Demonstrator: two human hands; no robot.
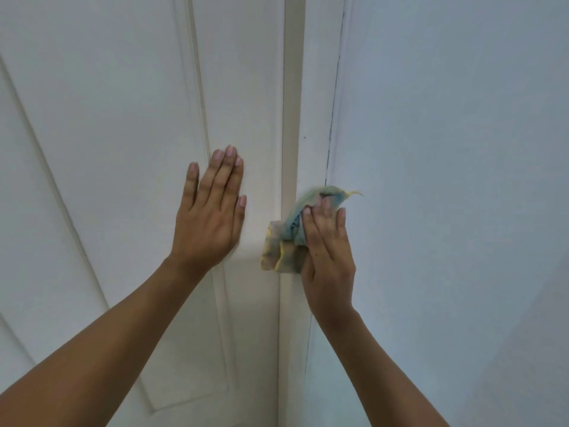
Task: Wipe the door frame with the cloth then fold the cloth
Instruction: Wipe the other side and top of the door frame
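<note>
the right hand [328, 257] presses the bunched cloth [289, 241] against the door frame [314, 124], fingers together. the left hand [211, 211] lies flat, fingers nearly together, on the panelled door [123, 118]. best wiped along the frame with steady pressure.

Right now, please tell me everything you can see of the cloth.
The cloth is soft, thin fabric, yellow at its edges with blue-green blotches and a dark mark near the top. It is bunched, not folded, its top blurred. The right hand presses it against the door frame, fingers laid over it. A loose corner hangs at lower left. The left hand does not touch it.
</note>
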